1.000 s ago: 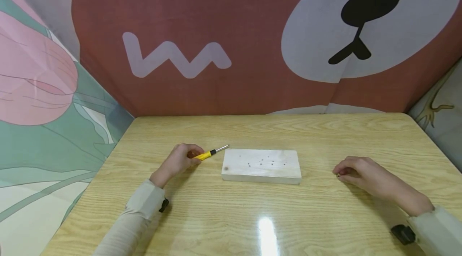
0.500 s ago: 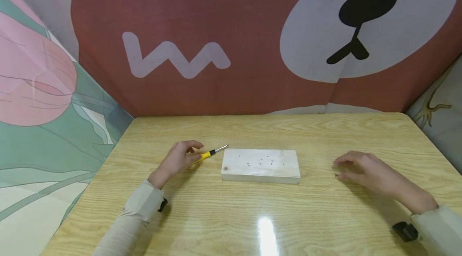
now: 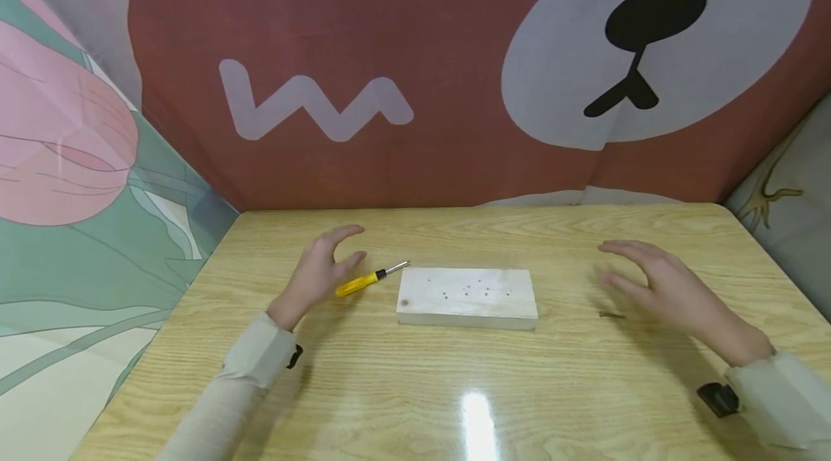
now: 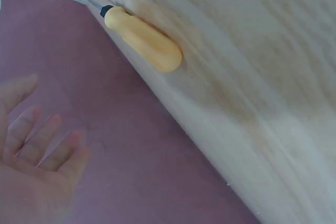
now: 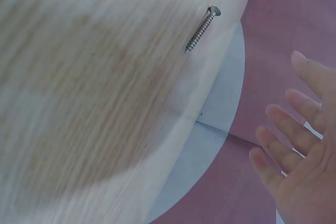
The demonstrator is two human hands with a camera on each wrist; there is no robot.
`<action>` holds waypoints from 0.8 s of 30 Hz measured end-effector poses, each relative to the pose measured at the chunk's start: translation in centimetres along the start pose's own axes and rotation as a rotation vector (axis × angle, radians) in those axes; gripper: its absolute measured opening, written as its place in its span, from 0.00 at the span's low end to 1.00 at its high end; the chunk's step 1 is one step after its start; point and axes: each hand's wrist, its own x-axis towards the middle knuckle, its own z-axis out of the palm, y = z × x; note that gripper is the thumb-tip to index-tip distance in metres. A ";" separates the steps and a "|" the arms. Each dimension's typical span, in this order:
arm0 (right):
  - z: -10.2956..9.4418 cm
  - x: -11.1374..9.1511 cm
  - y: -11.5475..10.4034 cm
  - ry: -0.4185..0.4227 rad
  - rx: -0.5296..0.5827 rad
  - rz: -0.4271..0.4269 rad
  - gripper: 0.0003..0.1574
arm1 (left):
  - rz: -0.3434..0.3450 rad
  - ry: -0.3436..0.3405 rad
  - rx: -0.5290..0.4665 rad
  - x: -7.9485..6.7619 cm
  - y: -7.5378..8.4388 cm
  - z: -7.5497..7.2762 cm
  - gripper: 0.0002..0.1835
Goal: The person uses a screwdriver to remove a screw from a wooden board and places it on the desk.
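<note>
A screwdriver point(image 3: 359, 283) with a yellow handle and black collar lies on the table, its metal tip pointing at the far left corner of a pale wooden block point(image 3: 467, 296). The block has several small dark holes in its top. My left hand point(image 3: 318, 270) hovers just left of the screwdriver, fingers spread and holding nothing. To the right of the block, a metal screw point(image 5: 202, 30) lies on its side on the table. Raised above that screw, my right hand point(image 3: 662, 288) has thumb and fingers apart with nothing between them.
The wood-grain table point(image 3: 389, 389) reaches back to a wall hanging point(image 3: 454, 172) with a reddish-brown bear print. A flower-print cloth point(image 3: 78, 230) hangs along the left side. Dark wrist cameras sit at both cuffs.
My left hand has let go of the screwdriver and lifted away. The right hand has released the screw onto the table and risen. Block and screwdriver stay in place.
</note>
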 end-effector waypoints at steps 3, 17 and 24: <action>0.1 0.7 0.3 0.015 -0.016 -0.009 0.33 | 0.032 0.063 0.014 0.7 0.1 -0.1 0.23; 0.0 3.7 1.3 0.048 -0.065 0.058 0.43 | 0.050 0.190 0.030 3.2 -0.2 -0.2 0.23; -0.1 4.5 2.1 0.055 -0.097 0.076 0.46 | 0.055 0.229 0.097 4.1 -1.0 0.1 0.29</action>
